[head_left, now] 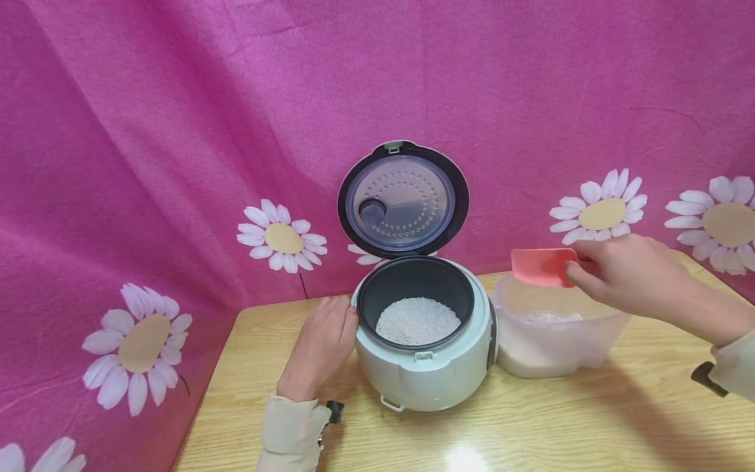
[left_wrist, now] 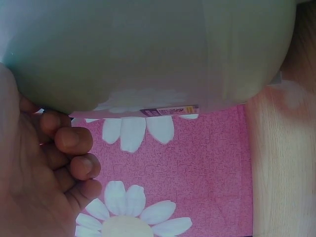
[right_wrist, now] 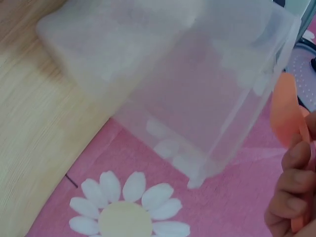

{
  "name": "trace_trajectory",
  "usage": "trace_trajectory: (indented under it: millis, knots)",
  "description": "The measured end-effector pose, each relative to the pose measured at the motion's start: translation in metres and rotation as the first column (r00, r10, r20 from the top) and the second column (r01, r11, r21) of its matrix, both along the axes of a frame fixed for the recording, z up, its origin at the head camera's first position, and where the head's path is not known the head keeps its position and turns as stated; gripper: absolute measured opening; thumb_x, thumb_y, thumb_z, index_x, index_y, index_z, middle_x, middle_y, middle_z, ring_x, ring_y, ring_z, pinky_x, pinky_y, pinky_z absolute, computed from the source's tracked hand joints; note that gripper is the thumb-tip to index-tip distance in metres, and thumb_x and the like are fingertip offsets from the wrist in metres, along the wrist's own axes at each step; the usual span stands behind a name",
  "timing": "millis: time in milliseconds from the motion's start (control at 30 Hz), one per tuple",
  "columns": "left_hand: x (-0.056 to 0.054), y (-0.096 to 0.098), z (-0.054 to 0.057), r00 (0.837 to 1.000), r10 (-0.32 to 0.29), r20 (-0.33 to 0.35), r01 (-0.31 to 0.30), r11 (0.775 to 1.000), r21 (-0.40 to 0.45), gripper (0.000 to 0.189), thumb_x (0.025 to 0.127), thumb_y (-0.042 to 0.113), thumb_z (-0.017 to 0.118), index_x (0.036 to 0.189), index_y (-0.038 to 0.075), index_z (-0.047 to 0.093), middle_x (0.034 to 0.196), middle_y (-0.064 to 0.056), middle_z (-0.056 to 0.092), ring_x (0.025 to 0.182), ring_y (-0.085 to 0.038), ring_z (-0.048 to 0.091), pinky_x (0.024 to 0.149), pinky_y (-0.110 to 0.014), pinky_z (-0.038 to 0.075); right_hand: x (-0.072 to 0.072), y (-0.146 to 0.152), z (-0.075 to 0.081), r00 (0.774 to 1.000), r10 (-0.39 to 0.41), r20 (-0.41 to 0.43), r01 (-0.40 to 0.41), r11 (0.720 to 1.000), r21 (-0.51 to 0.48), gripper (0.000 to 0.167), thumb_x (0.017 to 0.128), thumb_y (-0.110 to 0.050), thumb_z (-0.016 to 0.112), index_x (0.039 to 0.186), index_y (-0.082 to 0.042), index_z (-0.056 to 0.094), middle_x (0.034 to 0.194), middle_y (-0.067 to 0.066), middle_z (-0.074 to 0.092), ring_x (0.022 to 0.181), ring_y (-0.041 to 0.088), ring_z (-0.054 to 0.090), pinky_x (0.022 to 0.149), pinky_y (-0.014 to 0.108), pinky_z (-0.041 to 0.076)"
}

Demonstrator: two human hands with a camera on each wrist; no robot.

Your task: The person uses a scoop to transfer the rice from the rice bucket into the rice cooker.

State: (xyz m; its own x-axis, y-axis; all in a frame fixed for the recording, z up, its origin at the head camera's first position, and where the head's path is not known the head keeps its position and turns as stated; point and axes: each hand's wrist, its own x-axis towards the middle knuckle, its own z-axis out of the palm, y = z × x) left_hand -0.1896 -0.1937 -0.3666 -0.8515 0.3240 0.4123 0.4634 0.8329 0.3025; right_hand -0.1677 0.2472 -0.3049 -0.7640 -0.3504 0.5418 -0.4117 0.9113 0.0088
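Red scoop (head_left: pixel 538 267), one; cooker (head_left: pixel 421 387), one

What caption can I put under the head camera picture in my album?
Right fingers grip a red scoop above the rice tub beside an open rice cooker.

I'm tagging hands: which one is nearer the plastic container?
Right: the right hand is close by the plastic container, holding a red scoop; the left hand is at the left side of the rice cooker, farther away.

rice (head_left: pixel 417 321) in cooker (head_left: pixel 421 383) | container (head_left: pixel 554 346) right of cooker | cloth (head_left: pixel 507 98) behind both
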Motion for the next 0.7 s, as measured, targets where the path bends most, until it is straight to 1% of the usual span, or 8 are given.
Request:
trace_trajectory:
  millis: [100,200,300,367,467,533,600,700]
  knots:
    - [0.0,0.0,0.001,1.0,0.004,0.019,-0.005,1.0,0.006,0.017,0.104,0.022,0.049,0.1,0.012,0.062,0.086,0.0,0.06,0.088,-0.016,0.051,0.083,-0.033,0.051,0.001,0.006,0.001,0.998,-0.017,0.053,0.016,0.999,0.03,0.031,0.083,-0.019,0.072,0.064,-0.029,0.049,0.053,-0.019,0.041,0.048,-0.001,0.027,0.048,0.023,0.022]
    - [0.001,0.0,0.001,0.999,0.009,0.034,-0.01,1.0,0.011,0.017,0.104,0.022,0.05,0.103,0.012,0.063,0.089,-0.001,0.062,0.09,-0.016,0.052,0.085,-0.034,0.052,0.002,0.01,0.002,0.991,-0.047,0.125,0.04,0.997,0.062,0.031,0.085,-0.022,0.072,0.064,-0.03,0.051,0.054,-0.019,0.044,0.048,-0.001,0.03,0.048,0.023,0.024]
    - [0.0,0.0,0.001,0.999,0.012,0.033,-0.012,1.0,0.004,0.018,0.104,0.023,0.05,0.106,0.011,0.064,0.092,-0.001,0.064,0.091,-0.017,0.053,0.087,-0.035,0.053,0.002,0.011,0.001,0.977,-0.079,0.197,0.063,0.994,0.085,0.033,0.085,-0.023,0.071,0.063,-0.028,0.048,0.055,-0.016,0.042,0.049,0.002,0.032,0.049,0.025,0.025]
    - [-0.001,0.0,0.001,0.999,0.01,0.031,-0.01,1.0,-0.001,0.019,0.104,0.024,0.05,0.107,0.011,0.064,0.093,-0.002,0.065,0.091,-0.017,0.053,0.087,-0.035,0.054,0.001,0.011,0.0,0.966,-0.093,0.24,0.069,0.992,0.108,0.035,0.084,-0.023,0.072,0.062,-0.026,0.045,0.055,-0.013,0.039,0.05,0.004,0.032,0.049,0.026,0.024]
    - [-0.001,0.0,0.0,1.0,0.009,0.028,-0.009,1.0,-0.004,0.019,0.104,0.024,0.051,0.108,0.011,0.064,0.094,-0.002,0.065,0.091,-0.017,0.053,0.088,-0.035,0.054,-0.002,0.01,-0.002,0.955,-0.084,0.286,0.044,0.989,0.143,0.039,0.083,-0.022,0.076,0.062,-0.023,0.043,0.056,-0.01,0.033,0.051,0.005,0.03,0.05,0.025,0.022]
    - [0.0,0.0,0.0,1.0,0.008,0.024,-0.007,1.0,-0.006,0.019,0.104,0.024,0.051,0.107,0.011,0.064,0.094,-0.002,0.065,0.091,-0.017,0.053,0.088,-0.035,0.054,-0.004,0.008,-0.003,0.947,-0.07,0.315,0.018,0.986,0.166,0.039,0.082,-0.023,0.079,0.063,-0.023,0.044,0.056,-0.01,0.032,0.052,0.006,0.03,0.05,0.025,0.021]
    - [0.0,0.0,0.0,1.0,0.005,0.02,-0.005,1.0,-0.004,0.018,0.104,0.023,0.051,0.108,0.011,0.064,0.095,-0.002,0.065,0.091,-0.017,0.053,0.088,-0.035,0.054,-0.007,0.006,-0.004,0.944,-0.054,0.327,-0.009,0.982,0.188,0.039,0.081,-0.024,0.081,0.064,-0.024,0.046,0.057,-0.01,0.032,0.052,0.006,0.031,0.05,0.025,0.022]
    - [0.0,0.0,0.001,1.0,0.002,0.013,-0.002,1.0,-0.004,0.018,0.104,0.023,0.05,0.106,0.011,0.064,0.093,-0.002,0.065,0.091,-0.017,0.053,0.087,-0.035,0.054,-0.01,0.002,-0.005,0.941,-0.05,0.335,-0.027,0.975,0.222,0.039,0.079,-0.022,0.081,0.063,-0.025,0.045,0.057,-0.01,0.031,0.053,0.008,0.031,0.05,0.028,0.021]
